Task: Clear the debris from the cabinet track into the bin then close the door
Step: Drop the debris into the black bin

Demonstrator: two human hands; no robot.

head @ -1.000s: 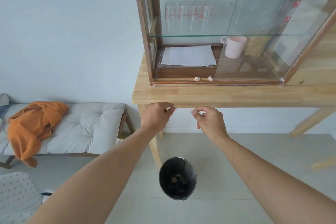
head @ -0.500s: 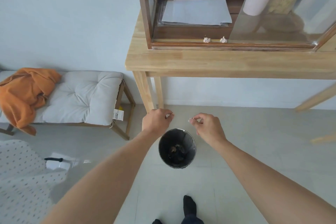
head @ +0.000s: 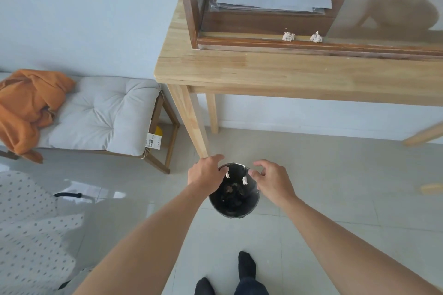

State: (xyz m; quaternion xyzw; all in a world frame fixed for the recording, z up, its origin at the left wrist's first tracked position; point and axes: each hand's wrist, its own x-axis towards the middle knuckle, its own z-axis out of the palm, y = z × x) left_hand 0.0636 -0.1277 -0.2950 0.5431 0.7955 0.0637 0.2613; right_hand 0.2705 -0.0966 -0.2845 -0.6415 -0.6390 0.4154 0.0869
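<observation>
A black round bin [head: 236,208] stands on the floor by the table leg, with dark scraps inside. My left hand [head: 205,172] hovers over its left rim and my right hand [head: 272,179] over its right rim, both with fingers spread. Two small white debris bits [head: 244,179] are in the air just below the fingertips, over the bin's mouth. Up on the table, two more crumpled white debris balls [head: 288,36] lie in the cabinet track [head: 239,39] of the wooden cabinet. The glass sliding door [head: 388,7] stands to the right, leaving the left half uncovered.
The light wooden table [head: 263,72] carries the cabinet, its leg [head: 191,122] right behind the bin. A bench with a grey cushion [head: 100,112] and an orange cloth [head: 28,105] sits at left. A dotted fabric [head: 28,235] lies lower left. My socked feet [head: 247,268] are below.
Both hands dropped from the table edge down to the bin, and their pinched fingers have spread, releasing the white bits over it. The view tilted downward.
</observation>
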